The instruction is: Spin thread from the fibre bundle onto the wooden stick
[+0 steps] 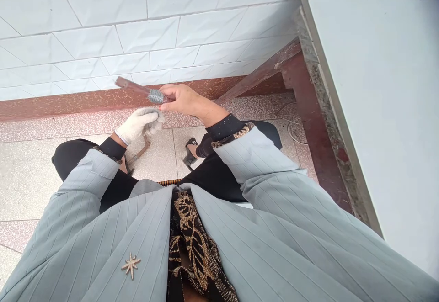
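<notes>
The stick (133,87) is held up over the floor (156,160), toward the floor's edge along the wall (103,41), its free end pointing left. A coil of thin wire (156,96) wraps around it just beside the bare right hand (176,98), whose grip pinches the stick's near end. The gloved left hand (137,124) hovers just below, fingers curled; I cannot tell whether its grip pinches a strand. To handle this well, the right hand should hold the stick firmly and steady, fingers clear of the loops, while the gloved hand takes any loose wire with light, even tension, since slack turns would probably slip or tangle and bare wire ends could prick.
</notes>
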### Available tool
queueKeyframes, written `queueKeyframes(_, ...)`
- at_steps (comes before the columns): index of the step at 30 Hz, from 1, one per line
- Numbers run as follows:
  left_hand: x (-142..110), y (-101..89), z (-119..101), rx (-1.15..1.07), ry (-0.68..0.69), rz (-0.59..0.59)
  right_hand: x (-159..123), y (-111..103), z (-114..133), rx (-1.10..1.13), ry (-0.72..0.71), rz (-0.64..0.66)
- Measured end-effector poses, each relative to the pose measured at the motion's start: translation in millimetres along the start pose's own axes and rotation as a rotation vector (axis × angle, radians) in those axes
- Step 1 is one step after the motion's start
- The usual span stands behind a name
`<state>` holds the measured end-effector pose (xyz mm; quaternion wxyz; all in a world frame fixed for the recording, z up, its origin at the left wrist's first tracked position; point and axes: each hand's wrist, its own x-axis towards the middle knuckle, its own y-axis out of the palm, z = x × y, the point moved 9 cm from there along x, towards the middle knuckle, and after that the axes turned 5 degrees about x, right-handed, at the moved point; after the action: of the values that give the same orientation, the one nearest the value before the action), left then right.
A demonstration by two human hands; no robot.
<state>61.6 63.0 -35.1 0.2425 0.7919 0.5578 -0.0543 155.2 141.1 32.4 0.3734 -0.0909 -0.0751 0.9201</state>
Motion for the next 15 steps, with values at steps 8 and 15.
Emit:
queueKeyframes(8,-2,7.0,-12,0.09,0.041,-0.014,4,3,-27,-0.209,0.167,-0.02)
queueKeyframes(15,-5,8.5,-10,0.079,0.011,-0.049,1,2,-40,0.092,0.259,-0.181)
